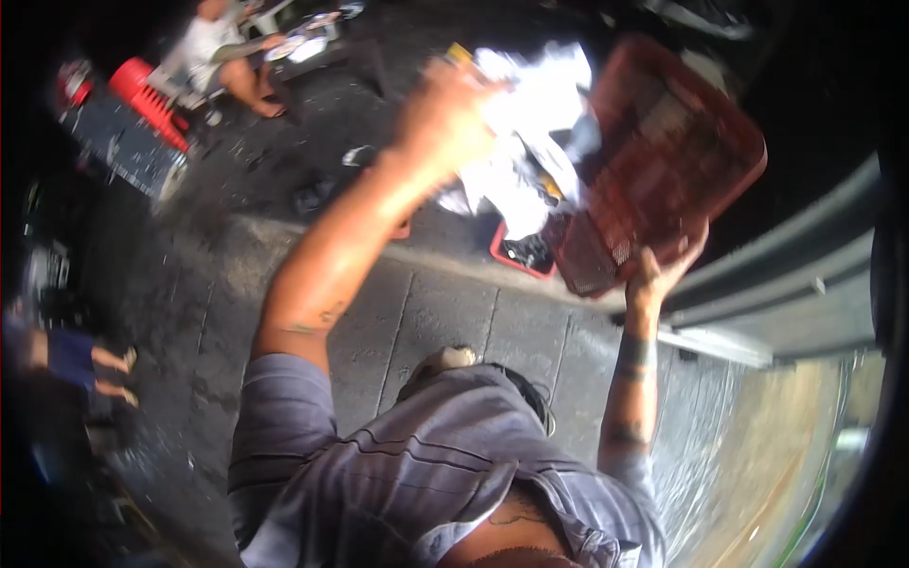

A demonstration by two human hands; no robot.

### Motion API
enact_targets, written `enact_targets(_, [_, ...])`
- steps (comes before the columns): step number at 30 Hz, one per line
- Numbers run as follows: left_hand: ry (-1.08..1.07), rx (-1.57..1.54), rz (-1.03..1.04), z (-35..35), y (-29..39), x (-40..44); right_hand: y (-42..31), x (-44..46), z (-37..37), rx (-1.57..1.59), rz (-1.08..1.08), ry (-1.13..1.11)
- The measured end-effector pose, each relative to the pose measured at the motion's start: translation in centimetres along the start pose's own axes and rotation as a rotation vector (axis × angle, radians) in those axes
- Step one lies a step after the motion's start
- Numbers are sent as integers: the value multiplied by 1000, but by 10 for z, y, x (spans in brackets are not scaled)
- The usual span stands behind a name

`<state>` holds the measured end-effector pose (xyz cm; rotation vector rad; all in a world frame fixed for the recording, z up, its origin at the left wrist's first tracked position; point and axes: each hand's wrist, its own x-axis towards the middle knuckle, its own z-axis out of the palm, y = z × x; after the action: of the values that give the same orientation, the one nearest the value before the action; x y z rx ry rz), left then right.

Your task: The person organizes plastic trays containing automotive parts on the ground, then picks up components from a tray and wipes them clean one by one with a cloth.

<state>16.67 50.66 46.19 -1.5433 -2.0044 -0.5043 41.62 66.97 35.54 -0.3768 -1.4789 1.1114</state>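
Reddish, perforated basket [708, 142] tilts in the right hand [665, 269].

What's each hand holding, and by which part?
The right hand holds the red basket by its lower edge; the left hand is at a white bundle, its grip too blurred to tell.

Seated person and red chairs on dark ground

A person in a white top [210, 45] sits at a low table [336, 62] holding papers or dishes, too blurred to tell. Red chairs [150, 100] stand near, beside a grey box [118, 144]. Blue shorts [72, 360] show at far left; a pale panel [805, 284] at right.
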Motion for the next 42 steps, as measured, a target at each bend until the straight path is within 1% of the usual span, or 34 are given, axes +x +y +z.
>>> enact_targets(2, [294,-13,-60,-14,-8,16,-16,5,-1,5,-5,-21])
enact_targets(3, [283,-39,-34,-8,0,20,-23,5,2,41,-63,-37])
enact_targets(5, [166,39,70,6,16,22,-39,4,10,101,-136,-90])
enact_targets(6, [70,-2,151,23,30,15,-47,2,14,100,-180,-74])
enact_targets(7, [-24,67,142,45,42,7,-58,-1,18,177,-142,-86])
enact_targets(9, [-240,-4,139,83,67,-17,-70,-1,22,263,-125,-60])
enact_targets(10, [-294,-101,91,95,85,-33,-72,1,22,266,-139,-22])
enact_targets(11, [-320,-201,266,93,95,-40,-67,1,17,231,-137,-68])
enact_targets(12, [-206,-321,305,101,109,-43,-56,1,15,231,-184,-90])
enact_targets(13, [-346,-374,258,69,129,-42,-57,3,14,242,-136,-111])
enact_targets(14, [-242,-448,340,90,139,-46,-60,1,12,247,-76,-136])
enact_targets(16, [-459,-687,129,99,152,-50,-77,-1,12,176,8,-158])
enact_targets(17, [-456,-690,137,103,151,-51,-79,-1,8,163,0,-238])
enact_targets(19, [-480,-1033,81,111,149,-53,-80,-1,4,72,26,-310])
enact_targets(20, [-476,-1029,89,112,150,-51,-76,1,2,22,23,-338])
enact_targets(22, [-479,-1173,-52,112,148,-56,-86,-1,3,46,67,-296])
enact_targets(23, [-492,-1149,-71,128,139,-60,-80,-1,-2,45,45,-235])
enact_targets(24, [-431,-1386,-291,108,135,-54,-73,0,-9,43,30,-177])
enact_targets(25, [-198,-1658,-235,91,129,-43,-70,2,-15,59,63,-123])
enact_targets(26, [-173,-1652,-426,75,119,-35,-63,4,-26,121,80,-115])
enact_targets(27, [-34,-1768,-563,76,114,-26,-50,8,-37,70,69,-120])
enact_targets(28, [18,-1783,-529,72,111,-19,-39,8,-43,17,69,-126])
enact_targets(29, [3,-1796,-591,74,115,-13,-42,4,-39,-20,59,-163])
enact_targets(30, [70,-1782,-515,68,126,-2,-45,-1,-30,62,68,-197])
enact_targets(31, [164,-1833,-524,74,140,5,-45,-7,-20,115,60,-228])
enact_targets(32, [129,-1758,-560,73,151,9,-45,-15,-11,169,53,-257])
enact_targets(33, [45,-1648,-497,82,153,11,-42,-23,1,68,60,-208])
enact_targets(34, [8,-1647,-458,91,158,7,-42,-28,7,111,-7,-272])
enact_targets(36, [4,-1467,-205,129,176,-4,-9,-34,-8,50,-151,-293])
enact_targets(37, [-56,-1534,-250,110,182,-8,13,-40,-25,-30,-47,-254])
enact_targets(38, [-125,-1604,-305,91,184,-16,18,-42,-38,-136,-225,-287])
enact_targets(39, [-538,-1416,-302,91,174,-21,35,-48,-61,91,-26,-192])
enact_targets(40, [-732,-1065,-285,79,172,-22,50,-49,-74,318,163,-91])
enact_targets(42, [-224,-1378,30,84,181,-39,6,-26,-51,350,239,161])
